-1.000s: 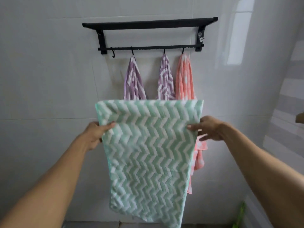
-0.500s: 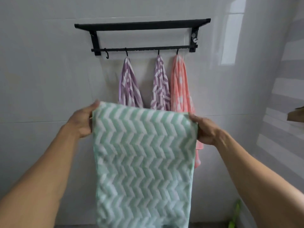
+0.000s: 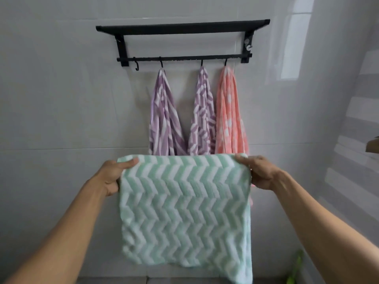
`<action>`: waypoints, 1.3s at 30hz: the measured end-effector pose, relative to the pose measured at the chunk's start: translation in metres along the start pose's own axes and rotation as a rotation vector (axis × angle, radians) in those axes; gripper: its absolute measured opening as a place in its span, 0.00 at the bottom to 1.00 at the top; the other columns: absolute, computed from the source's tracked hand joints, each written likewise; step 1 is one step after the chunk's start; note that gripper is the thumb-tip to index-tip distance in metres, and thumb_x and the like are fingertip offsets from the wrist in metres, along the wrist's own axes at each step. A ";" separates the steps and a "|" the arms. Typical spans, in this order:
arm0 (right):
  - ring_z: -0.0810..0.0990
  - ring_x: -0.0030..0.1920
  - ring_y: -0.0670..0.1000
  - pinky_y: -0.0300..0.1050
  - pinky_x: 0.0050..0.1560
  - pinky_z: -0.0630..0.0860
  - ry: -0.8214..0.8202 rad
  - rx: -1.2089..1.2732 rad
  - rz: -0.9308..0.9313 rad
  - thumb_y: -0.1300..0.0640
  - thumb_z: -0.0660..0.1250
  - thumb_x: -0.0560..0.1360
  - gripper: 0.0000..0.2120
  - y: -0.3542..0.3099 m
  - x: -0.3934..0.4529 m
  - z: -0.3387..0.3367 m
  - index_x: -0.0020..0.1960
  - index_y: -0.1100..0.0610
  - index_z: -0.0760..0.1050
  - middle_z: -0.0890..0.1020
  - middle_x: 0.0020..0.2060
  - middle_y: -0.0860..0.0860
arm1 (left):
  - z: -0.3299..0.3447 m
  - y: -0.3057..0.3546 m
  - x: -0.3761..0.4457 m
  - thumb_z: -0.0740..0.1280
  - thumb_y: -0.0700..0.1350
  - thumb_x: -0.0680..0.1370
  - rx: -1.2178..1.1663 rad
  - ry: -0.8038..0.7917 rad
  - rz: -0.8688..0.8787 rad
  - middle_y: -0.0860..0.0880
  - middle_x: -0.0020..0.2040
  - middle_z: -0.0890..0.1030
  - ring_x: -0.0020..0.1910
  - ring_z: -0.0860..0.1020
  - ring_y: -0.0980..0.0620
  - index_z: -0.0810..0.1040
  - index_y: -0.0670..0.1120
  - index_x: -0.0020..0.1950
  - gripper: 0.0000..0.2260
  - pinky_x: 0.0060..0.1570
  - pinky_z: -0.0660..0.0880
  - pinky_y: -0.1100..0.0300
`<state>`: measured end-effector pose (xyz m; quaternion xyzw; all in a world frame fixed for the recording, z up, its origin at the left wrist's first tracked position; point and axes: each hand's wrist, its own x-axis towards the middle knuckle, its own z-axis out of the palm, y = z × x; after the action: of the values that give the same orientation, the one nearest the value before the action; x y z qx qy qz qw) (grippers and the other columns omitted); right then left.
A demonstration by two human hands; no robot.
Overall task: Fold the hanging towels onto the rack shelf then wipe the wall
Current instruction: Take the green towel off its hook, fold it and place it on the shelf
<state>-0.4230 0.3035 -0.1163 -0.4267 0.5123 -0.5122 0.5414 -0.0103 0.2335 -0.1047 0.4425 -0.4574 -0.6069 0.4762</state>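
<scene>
A green-and-white zigzag towel (image 3: pixel 184 210) hangs folded in front of me. My left hand (image 3: pixel 112 175) grips its top left corner and my right hand (image 3: pixel 259 173) grips its top right corner. Above it, a black rack (image 3: pixel 182 27) with a top shelf and a hook rail is fixed to the white tiled wall (image 3: pixel 61 99). Two purple striped towels (image 3: pixel 164 119) (image 3: pixel 202 119) and one coral towel (image 3: pixel 230 115) hang bunched from hooks on the rail. Their lower ends are hidden behind the green towel.
One bare hook (image 3: pixel 137 65) hangs at the left end of the rail. A side wall with grey stripes (image 3: pixel 359 140) closes the right. A green object (image 3: pixel 295 267) stands low in the right corner. A brown edge (image 3: pixel 372 145) juts in at far right.
The green towel has been folded shorter: its bottom edge now shows within the frame. Both hands shifted from the towel's sides to its top corners and sit lower in view.
</scene>
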 end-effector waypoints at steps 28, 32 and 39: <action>0.85 0.48 0.54 0.50 0.46 0.82 0.239 -0.103 -0.162 0.64 0.76 0.73 0.12 -0.074 0.025 0.037 0.56 0.57 0.83 0.85 0.52 0.56 | 0.009 0.062 0.006 0.80 0.31 0.64 0.056 0.399 0.228 0.37 0.67 0.76 0.52 0.81 0.42 0.67 0.43 0.75 0.42 0.53 0.80 0.49; 0.85 0.49 0.57 0.51 0.45 0.85 0.167 -0.161 -0.117 0.70 0.77 0.69 0.18 -0.074 0.022 0.034 0.58 0.62 0.82 0.85 0.51 0.57 | 0.001 0.066 0.002 0.79 0.30 0.64 0.149 0.317 0.228 0.39 0.59 0.81 0.48 0.83 0.45 0.77 0.41 0.66 0.31 0.45 0.80 0.53; 0.84 0.51 0.60 0.48 0.39 0.85 0.092 -0.380 -0.055 0.74 0.78 0.65 0.24 -0.070 0.016 0.033 0.59 0.65 0.80 0.84 0.51 0.58 | -0.005 0.065 -0.003 0.79 0.24 0.57 0.441 0.173 0.139 0.40 0.54 0.83 0.54 0.82 0.43 0.77 0.36 0.66 0.37 0.54 0.78 0.52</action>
<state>-0.3989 0.2779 -0.0455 -0.5113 0.6121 -0.4398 0.4130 0.0064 0.2271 -0.0424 0.5534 -0.5655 -0.4182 0.4461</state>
